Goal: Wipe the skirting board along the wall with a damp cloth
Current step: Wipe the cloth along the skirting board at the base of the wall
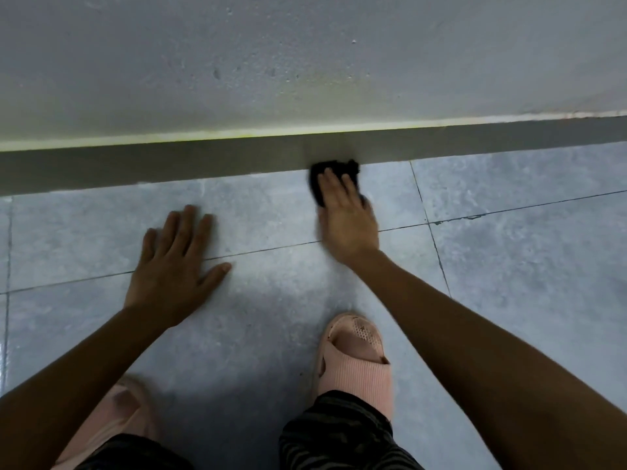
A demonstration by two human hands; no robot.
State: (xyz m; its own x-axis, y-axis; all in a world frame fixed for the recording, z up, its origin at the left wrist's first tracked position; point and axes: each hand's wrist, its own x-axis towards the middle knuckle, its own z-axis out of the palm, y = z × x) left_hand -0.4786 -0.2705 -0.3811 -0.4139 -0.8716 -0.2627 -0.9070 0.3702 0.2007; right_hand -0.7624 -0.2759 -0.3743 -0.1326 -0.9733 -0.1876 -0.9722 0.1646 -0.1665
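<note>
Pink slippers (356, 354) are planted on the floor (509, 266); the left hand (176, 262) is spread flat there. A dark cloth (334, 174) is pressed by the right hand (346, 212), fingers extended, at the skirting board (169, 167) foot. Firm, even pressure should be kept along it.

Right hand (346, 212) on cloth (334, 171) against skirting board (169, 167); left hand (173, 266) on floor (509, 249)

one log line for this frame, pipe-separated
phase: wiping | right hand: pressing black cloth at skirting board base | left hand: flat on tiled floor, empty
</note>
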